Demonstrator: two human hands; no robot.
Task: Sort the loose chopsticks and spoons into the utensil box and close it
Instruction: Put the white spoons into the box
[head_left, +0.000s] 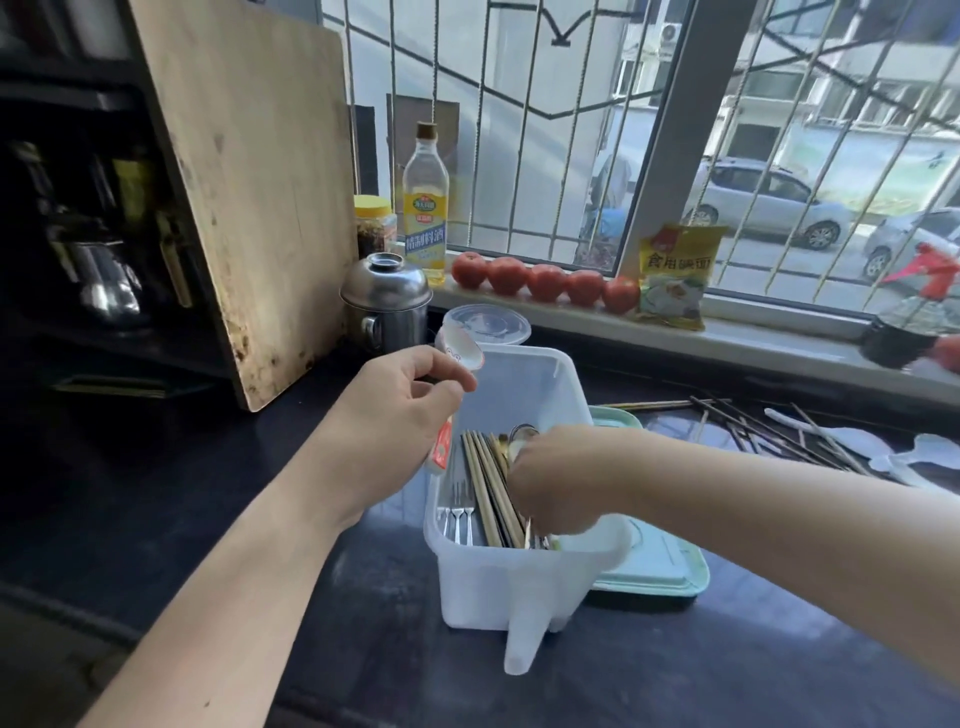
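Observation:
The white plastic utensil box (524, 587) stands open on the dark counter, holding forks (457, 512) on its left side and wooden chopsticks (485, 486) beside them. My left hand (402, 415) is shut on a white ceramic spoon (462, 349) with a red pattern, held over the box's left rim. My right hand (553, 480) reaches down inside the box, blurred, fingers closed around metal spoons (522, 434). The pale green lid (654, 561) lies under and right of the box. Loose dark chopsticks (769, 431) and white spoons (857, 441) lie on the counter at right.
A wooden cutting board (249, 182) leans at the left. A steel pot (384, 306) and a clear plastic container (491, 325) sit behind the box. Tomatoes (545, 283), an oil bottle (426, 208), a jar and a yellow packet (675, 275) line the windowsill. A dark bottle (904, 332) stands far right.

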